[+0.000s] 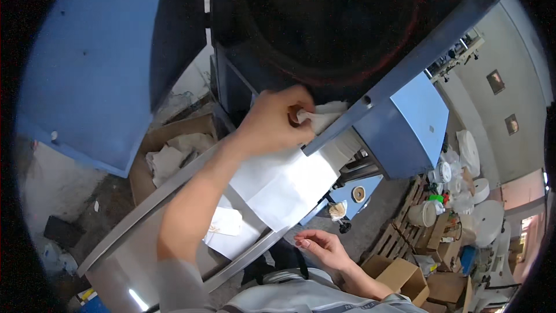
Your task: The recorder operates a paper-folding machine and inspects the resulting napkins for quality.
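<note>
My left hand (277, 120) reaches across the metal chute to the blue machine. Its fingers are closed on a crumpled piece of white paper (317, 119) at the machine's lower edge. Below that hand, white paper sheets (289, 188) lie on the chute (139, 237). A white tag-like piece (225, 222) with a thin string or tie rests on the paper nearer to me. My right hand (322, 249) hangs in front of my body beside the chute's near rail, fingers loosely curled and thumb apart, with nothing visible in it.
The blue machine's panel (92, 52) rises at left, and its blue housing (399, 122) juts out at right. A cardboard box (152, 145) with white scraps stands beyond the chute. Wooden pallets (399, 217), cardboard boxes (399, 275) and large white rolls (488, 220) occupy the right side.
</note>
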The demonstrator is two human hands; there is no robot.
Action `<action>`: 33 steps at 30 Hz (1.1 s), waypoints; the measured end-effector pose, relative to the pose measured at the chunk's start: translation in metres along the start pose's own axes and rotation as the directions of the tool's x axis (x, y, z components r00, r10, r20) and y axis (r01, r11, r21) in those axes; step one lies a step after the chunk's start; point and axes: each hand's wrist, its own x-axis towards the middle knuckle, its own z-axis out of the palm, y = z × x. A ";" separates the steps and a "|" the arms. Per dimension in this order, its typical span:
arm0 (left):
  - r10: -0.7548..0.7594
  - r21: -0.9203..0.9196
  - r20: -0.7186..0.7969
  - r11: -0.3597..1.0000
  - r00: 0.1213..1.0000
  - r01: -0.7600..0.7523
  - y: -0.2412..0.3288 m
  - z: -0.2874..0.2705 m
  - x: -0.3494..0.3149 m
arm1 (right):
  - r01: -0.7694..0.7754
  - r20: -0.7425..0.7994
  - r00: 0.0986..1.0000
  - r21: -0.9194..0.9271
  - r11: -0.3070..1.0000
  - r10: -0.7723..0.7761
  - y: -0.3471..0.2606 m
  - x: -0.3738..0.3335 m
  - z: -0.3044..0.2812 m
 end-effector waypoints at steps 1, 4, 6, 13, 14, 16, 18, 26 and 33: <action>0.087 -0.017 -0.130 0.996 0.988 -0.090 -0.002 -0.004 -0.006 | -0.005 -0.003 1.000 -0.002 1.000 0.005 0.001 -0.003 0.004; 0.117 -0.101 -0.340 0.982 0.933 -0.160 -0.002 -0.032 -0.031 | -0.006 -0.005 1.000 0.000 1.000 0.006 0.005 -0.006 0.011; 0.056 -0.123 -0.393 0.986 0.918 -0.113 0.007 -0.052 -0.052 | -0.003 0.001 1.000 -0.027 1.000 0.003 0.001 -0.008 0.018; 0.143 0.028 -0.643 0.986 0.753 -0.163 0.013 -0.070 -0.137 | 0.176 0.117 0.978 -0.022 0.984 -0.172 -0.038 0.033 0.052; 0.185 0.126 -0.652 0.983 0.735 -0.135 0.018 -0.070 -0.147 | 0.257 0.146 0.955 0.031 0.966 -0.259 -0.048 0.049 0.061; 0.338 0.392 -0.584 0.913 0.738 -0.108 0.018 -0.072 -0.170 | 0.180 0.170 0.959 0.244 0.953 -0.225 -0.082 0.077 0.088; 0.509 0.626 -0.422 0.762 0.750 -0.165 0.026 -0.068 -0.184 | -0.007 0.318 0.930 0.513 0.859 -0.182 -0.097 0.107 0.106; 0.456 0.786 -0.167 0.597 0.874 -0.161 0.013 -0.051 -0.247 | -0.160 0.408 0.905 0.586 0.794 -0.118 -0.084 0.166 0.150; 0.178 0.391 -0.609 0.915 0.773 0.097 0.000 -0.046 -0.274 | -0.209 0.377 0.926 0.572 0.793 -0.027 -0.069 0.177 0.171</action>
